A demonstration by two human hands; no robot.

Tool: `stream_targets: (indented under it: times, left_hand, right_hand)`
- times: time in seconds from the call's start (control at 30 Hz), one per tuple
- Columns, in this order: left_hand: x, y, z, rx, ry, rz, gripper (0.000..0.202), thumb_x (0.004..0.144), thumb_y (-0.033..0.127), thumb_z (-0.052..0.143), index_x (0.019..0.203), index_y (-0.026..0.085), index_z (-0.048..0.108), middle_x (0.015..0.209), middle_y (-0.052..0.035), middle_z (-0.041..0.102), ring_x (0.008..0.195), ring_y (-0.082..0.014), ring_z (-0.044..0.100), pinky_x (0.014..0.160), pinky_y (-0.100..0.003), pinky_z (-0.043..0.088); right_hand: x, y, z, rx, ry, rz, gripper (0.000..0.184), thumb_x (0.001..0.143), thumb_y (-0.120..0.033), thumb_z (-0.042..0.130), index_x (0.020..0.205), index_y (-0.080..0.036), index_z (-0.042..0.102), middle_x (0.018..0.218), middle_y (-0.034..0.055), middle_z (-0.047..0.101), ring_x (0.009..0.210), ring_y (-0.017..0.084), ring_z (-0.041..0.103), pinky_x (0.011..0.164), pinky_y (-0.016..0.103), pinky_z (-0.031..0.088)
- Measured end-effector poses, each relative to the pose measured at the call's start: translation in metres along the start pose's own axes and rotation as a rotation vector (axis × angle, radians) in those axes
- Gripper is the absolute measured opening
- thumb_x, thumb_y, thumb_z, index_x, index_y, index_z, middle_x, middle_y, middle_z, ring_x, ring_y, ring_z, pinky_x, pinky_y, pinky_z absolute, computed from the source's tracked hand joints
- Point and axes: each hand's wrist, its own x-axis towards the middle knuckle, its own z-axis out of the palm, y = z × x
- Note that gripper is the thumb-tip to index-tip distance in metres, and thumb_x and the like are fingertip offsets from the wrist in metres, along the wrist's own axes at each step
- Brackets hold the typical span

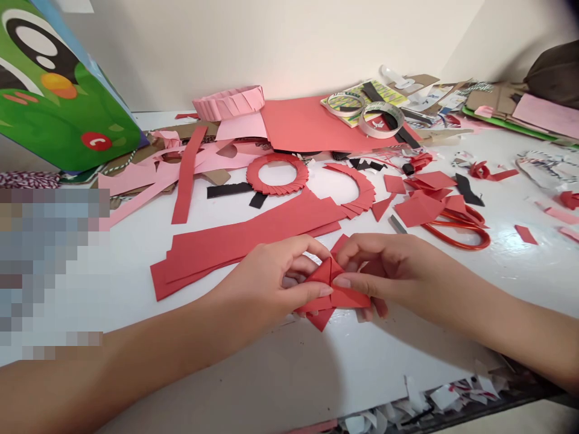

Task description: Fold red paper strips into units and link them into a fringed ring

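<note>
Between my two hands is a folded piece of red paper [350,296], its flaps meeting at a crease in the middle. My left hand [294,274] grips its left side, thumb on top and fingers curled behind. On the right side my right hand [380,265] pinches it, the thumb pressing near the crease. More red paper pokes out below and above the folds. Just behind my left hand lie long red paper strips [244,241], stacked. Beyond them are a closed ring of folded red paper [257,184] and a curved, part-ring of folded red paper [367,191].
Behind stand a pink pleated paper ring [230,103], a red sheet [298,123] and tape rolls [382,120]. Orange-handled scissors [470,244] lie under red scraps at right. A green cartoon bag [67,126] stands at left. Paper scraps [446,398] fill the space along the front edge.
</note>
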Motion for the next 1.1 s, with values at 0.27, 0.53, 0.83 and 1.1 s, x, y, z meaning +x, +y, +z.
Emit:
stream_targets:
  times: [0.27,0.53,0.83,1.1]
  left_hand:
    - [0.001,-0.001,0.001,0.003,0.007,0.000,0.023,0.082,0.023,0.075,0.101,0.026,0.062,0.074,0.0066,0.072,0.060,-0.0117,0.060,0.057,-0.024,0.044]
    - [0.000,0.001,0.002,0.015,0.016,-0.004,0.024,0.083,0.020,0.074,0.100,0.026,0.059,0.069,0.0085,0.070,0.058,-0.0112,0.061,0.053,-0.021,0.041]
    - [-0.003,0.002,0.006,0.091,0.084,0.018,0.020,0.088,0.021,0.069,0.102,0.028,0.057,0.071,0.0083,0.068,0.054,-0.0097,0.055,0.048,-0.019,0.036]
    - [-0.006,-0.008,0.007,0.333,0.136,0.302,0.026,0.089,0.026,0.063,0.111,0.029,0.049,0.070,0.0042,0.074,0.064,-0.0176,0.064,0.051,-0.025,0.039]
  right_hand:
    - [0.000,-0.005,0.002,-0.055,-0.015,0.010,0.022,0.086,-0.039,0.077,0.082,-0.022,0.064,0.058,-0.0050,0.068,0.047,0.009,0.061,0.046,0.019,0.050]
    - [0.000,-0.006,0.004,-0.048,-0.012,-0.001,0.023,0.085,-0.039,0.079,0.081,-0.021,0.065,0.059,-0.0042,0.068,0.046,0.010,0.060,0.044,0.019,0.047]
    - [-0.001,-0.005,0.003,-0.151,0.012,-0.085,0.019,0.090,-0.039,0.071,0.085,-0.022,0.067,0.064,-0.0030,0.067,0.051,0.011,0.061,0.047,0.022,0.047]
    - [-0.010,-0.004,0.007,-0.439,0.130,-0.361,0.010,0.096,-0.033,0.063,0.094,-0.026,0.070,0.092,0.0015,0.077,0.079,0.018,0.071,0.055,0.024,0.053]
